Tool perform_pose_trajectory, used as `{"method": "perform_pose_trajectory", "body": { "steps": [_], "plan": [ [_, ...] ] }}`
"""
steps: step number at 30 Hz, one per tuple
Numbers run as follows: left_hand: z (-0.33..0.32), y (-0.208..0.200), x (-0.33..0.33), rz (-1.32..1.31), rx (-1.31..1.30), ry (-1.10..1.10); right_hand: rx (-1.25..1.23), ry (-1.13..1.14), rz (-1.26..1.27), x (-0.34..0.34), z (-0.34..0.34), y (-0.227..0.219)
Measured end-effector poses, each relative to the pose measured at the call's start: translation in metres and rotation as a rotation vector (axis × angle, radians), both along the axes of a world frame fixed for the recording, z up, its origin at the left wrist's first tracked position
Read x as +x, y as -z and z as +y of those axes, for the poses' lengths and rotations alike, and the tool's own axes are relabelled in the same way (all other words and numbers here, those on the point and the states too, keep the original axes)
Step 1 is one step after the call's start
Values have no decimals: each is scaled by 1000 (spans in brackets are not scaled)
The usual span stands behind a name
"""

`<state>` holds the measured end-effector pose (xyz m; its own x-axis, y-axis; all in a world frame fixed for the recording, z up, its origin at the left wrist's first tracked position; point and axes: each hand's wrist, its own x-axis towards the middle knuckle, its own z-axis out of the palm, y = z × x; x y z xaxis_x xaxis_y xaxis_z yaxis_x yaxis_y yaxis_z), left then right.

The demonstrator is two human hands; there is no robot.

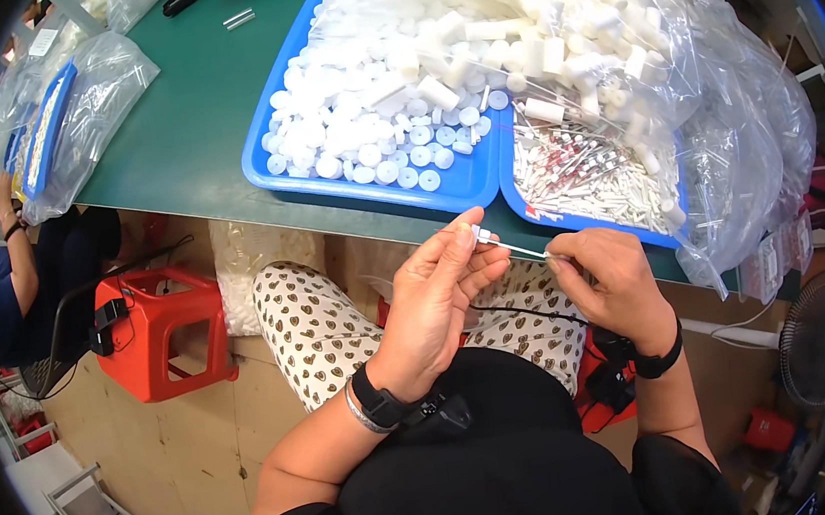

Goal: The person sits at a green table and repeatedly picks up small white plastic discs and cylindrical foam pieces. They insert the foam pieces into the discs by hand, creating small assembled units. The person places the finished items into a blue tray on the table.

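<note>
Over my lap, just off the table's front edge, my left hand [443,279] pinches a small white plastic piece [481,234] between thumb and fingertip; its other fingers are loosely curled. A thin white stick [520,249] runs from that piece to my right hand [614,277], whose thumb and forefinger close on its far end. How stick and piece join is too small to tell. Just beyond the hands is a blue tray [269,179] of round white plastic discs [386,172]. Beside it, a second blue tray [647,236] holds many thin white sticks and reddish, metallic-looking pins [578,160].
Clear plastic bags [740,122] of white foam-like cylinders [552,57] lie over both trays on the green table [186,110]. To the left are a red stool [164,329] and another person's arm [20,253] near a blue tray [49,130]. A fan [823,340] stands right.
</note>
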<state>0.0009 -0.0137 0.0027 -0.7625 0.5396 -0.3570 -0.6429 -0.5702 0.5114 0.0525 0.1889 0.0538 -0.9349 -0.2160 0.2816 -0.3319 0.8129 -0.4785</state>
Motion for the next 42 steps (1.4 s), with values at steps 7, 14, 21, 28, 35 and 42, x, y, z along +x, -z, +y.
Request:
{"method": "perform_pose_trajectory", "body": {
  "steps": [7,14,21,28,35,42],
  "plan": [
    [1,6,2,14,-34,-9,-19,3,44,1,-3,2],
    [9,5,17,76,-41,81,-635,104,-404,4,-18,15],
    [12,9,18,121,-117,138,-843,211,-676,13,-22,11],
    [1,12,10,27,-73,126,447,631,114,21,84,-16],
    [3,9,11,28,-69,207,423,710,-126,34,112,-9],
    [8,-10,9,245,-34,242,-173,267,-250,25,21,-19]
  ]
}}
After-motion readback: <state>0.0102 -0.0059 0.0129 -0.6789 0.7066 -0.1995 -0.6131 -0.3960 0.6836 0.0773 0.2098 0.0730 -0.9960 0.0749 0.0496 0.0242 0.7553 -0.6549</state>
